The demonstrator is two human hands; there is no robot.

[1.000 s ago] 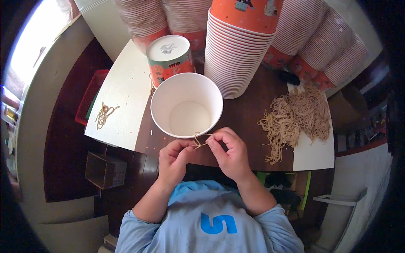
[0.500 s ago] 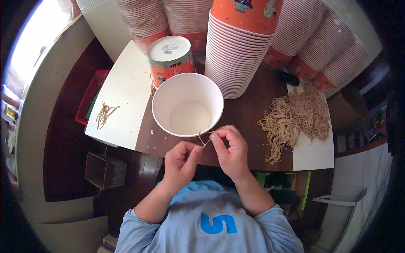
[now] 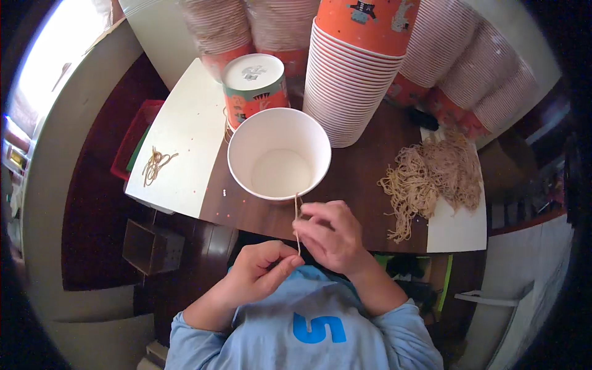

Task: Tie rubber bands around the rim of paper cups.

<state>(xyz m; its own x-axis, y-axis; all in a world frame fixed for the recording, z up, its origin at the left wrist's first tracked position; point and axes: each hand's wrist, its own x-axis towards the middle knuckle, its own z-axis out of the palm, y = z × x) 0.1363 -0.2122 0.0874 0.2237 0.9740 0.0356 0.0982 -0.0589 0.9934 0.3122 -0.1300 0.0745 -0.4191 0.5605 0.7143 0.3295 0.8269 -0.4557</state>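
A white paper bucket (image 3: 279, 134) stands on the table just beyond my hands, its mouth tilted toward me. From its near rim a thin tan cord (image 3: 297, 203) runs down toward my body. My left hand (image 3: 262, 270) pinches the lower end of the cord between thumb and index finger. Higher up, my right hand (image 3: 333, 237) has its bent fingers closed at the cord, close below the rim. How the cord is fastened to the bucket cannot be made out.
Behind stand an upside-down orange-and-green bucket (image 3: 254, 98) and a tall stack of nested buckets (image 3: 351, 86). More wrapped stacks (image 3: 431, 43) line the back. A pile of tan cords (image 3: 431, 176) lies right; a few loose cords (image 3: 156, 165) lie left. A red crate (image 3: 132, 135) sits beyond the left edge.
My left hand has drawn down toward my body with the cord, which is now straighter. My right hand has dropped slightly below the rim. The view has shifted a little.
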